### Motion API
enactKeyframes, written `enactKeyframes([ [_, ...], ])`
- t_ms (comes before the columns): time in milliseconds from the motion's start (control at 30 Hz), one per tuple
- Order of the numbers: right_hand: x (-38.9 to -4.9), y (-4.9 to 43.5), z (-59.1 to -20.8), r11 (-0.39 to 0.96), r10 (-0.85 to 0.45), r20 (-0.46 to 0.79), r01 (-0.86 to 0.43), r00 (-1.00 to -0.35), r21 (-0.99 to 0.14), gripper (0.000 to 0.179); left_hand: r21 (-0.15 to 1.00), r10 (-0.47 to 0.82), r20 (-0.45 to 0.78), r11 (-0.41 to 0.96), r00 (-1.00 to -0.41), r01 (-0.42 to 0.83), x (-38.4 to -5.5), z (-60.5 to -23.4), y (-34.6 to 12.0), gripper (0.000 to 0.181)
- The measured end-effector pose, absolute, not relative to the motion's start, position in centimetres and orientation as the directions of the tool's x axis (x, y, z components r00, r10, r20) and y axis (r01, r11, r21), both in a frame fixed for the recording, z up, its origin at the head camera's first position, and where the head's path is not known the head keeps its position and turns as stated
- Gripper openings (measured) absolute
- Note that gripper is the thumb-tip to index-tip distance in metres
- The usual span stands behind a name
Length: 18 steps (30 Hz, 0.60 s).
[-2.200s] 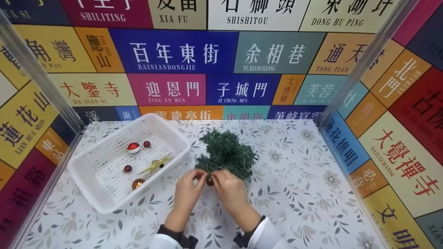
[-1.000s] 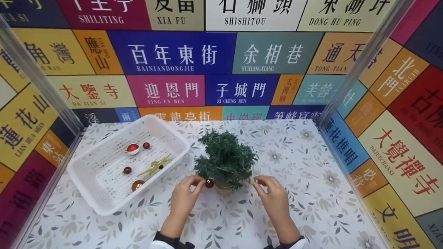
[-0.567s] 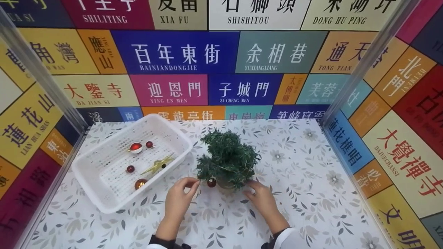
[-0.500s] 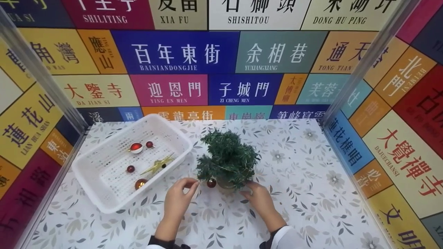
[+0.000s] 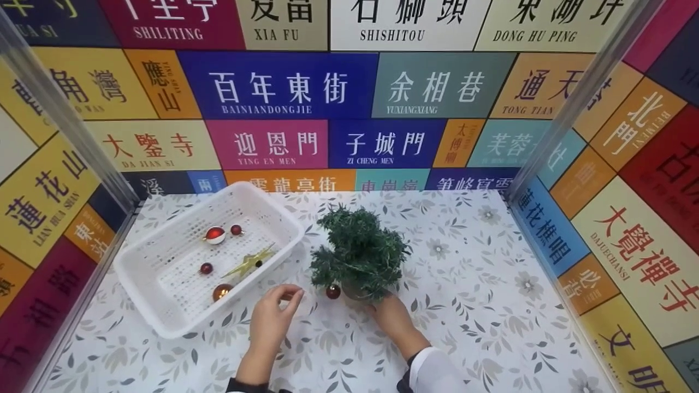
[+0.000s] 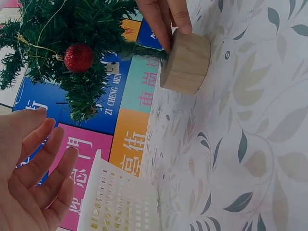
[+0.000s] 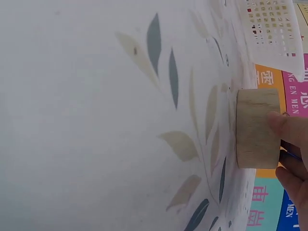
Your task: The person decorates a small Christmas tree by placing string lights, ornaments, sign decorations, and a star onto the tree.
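A small artificial Christmas tree stands at the middle of the table on a round wooden base. My right hand holds that base, its thumb on the side and the other fingers at the top edge near the trunk, as the right wrist view shows. From a lower left branch hangs a glittery red bauble on a gold thread. My left hand is just left of the tree, fingers loosely bent, holding nothing.
A white perforated basket stands on the left. In it lie a gold star, a red-and-white bauble, a shiny copper bauble and small red baubles. Printed walls enclose the leaf-patterned table.
Both hands were at the bauble; it now hangs by itself. My right hand has gone round to the tree's right side and in to the base. My left hand has drawn back leftward.
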State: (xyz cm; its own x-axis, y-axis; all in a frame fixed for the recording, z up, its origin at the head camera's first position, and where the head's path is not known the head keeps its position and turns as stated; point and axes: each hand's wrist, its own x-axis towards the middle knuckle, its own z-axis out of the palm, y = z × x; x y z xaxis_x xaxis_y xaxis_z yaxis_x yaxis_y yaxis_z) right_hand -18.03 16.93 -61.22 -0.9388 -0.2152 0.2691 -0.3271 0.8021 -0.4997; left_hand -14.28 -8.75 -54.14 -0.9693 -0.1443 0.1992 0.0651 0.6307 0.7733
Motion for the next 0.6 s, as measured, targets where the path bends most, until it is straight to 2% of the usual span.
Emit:
enactKeyframes([
  [167,-18.4,16.7,-61.5,0.838,-0.228,0.325,-0.355,-0.918,-0.415,0.027,0.771,-0.182,0.217,0.634,-0.959,0.054,-15.3,-52.9,-10.4,0.015],
  [367,-18.7,16.3,-61.8,0.823,-0.242,0.336,-0.376,-0.910,-0.426,0.027,0.735,-0.236,0.215,0.678,-0.948,-0.002,-17.6,-49.5,-15.5,0.022],
  [467,-18.8,16.2,-62.0,0.826,-0.246,0.329,-0.375,-0.912,-0.421,0.025,0.672,-0.216,0.099,0.735,-0.971,-0.095,-19.1,-48.4,-18.5,0.030],
  [600,-18.6,16.3,-61.7,0.838,-0.242,0.306,-0.358,-0.921,-0.412,0.022,0.508,-0.143,-0.100,0.844,-0.985,-0.174,-21.0,-48.5,-21.6,0.035],
])
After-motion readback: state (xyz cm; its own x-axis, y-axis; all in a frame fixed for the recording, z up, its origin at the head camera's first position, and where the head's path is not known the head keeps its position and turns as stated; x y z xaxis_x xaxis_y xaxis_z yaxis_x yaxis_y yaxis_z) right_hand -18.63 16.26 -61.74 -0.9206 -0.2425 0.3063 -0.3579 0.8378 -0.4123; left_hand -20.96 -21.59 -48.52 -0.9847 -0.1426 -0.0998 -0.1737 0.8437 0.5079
